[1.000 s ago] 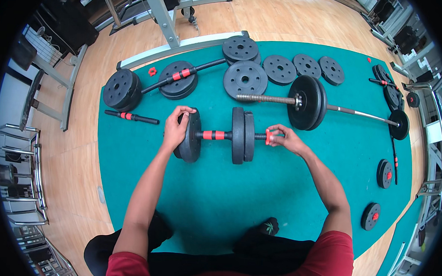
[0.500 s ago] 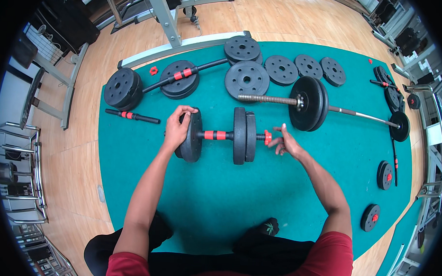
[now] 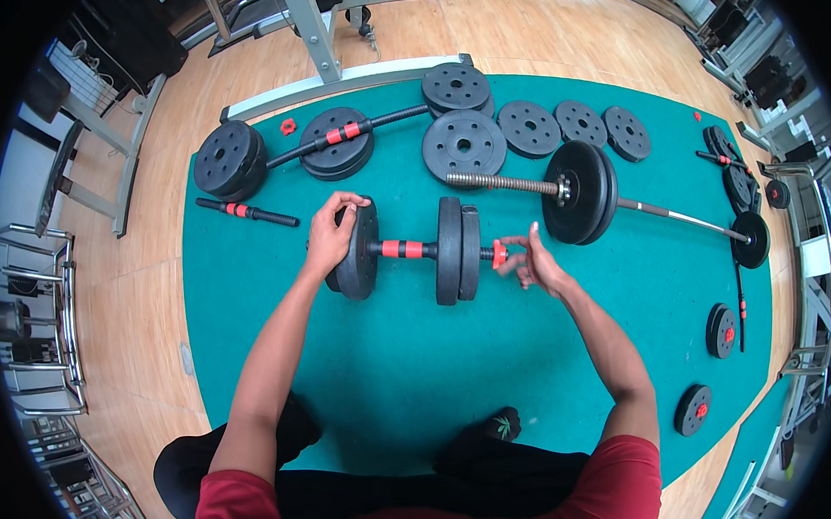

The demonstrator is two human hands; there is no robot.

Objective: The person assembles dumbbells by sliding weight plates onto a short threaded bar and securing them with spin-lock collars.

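A dumbbell (image 3: 404,249) with a black and red grip lies crosswise before me on a green mat (image 3: 402,369). My left hand (image 3: 332,236) is closed over the rim of its left black weight plates (image 3: 364,249), fingers at the top edge. Two more plates (image 3: 449,251) sit on the right part of the bar. Past them, a red star-shaped nut (image 3: 500,254) is on the threaded end. My right hand (image 3: 541,264) is beside this nut, thumb raised and fingers spread, the fingertips at the nut's outer side. Whether they touch it is hard to tell.
A barbell (image 3: 500,183) with black plates lies to the right, close beyond my right hand. Several loose plates (image 3: 463,147) and another dumbbell bar (image 3: 344,133) lie along the far side. A short bar (image 3: 248,212) is at left. Gym frames (image 3: 348,85) border the mat.
My right hand's fingers have come slightly closer to the red nut. My left hand keeps its place on the plates; the whole view has shifted a little.
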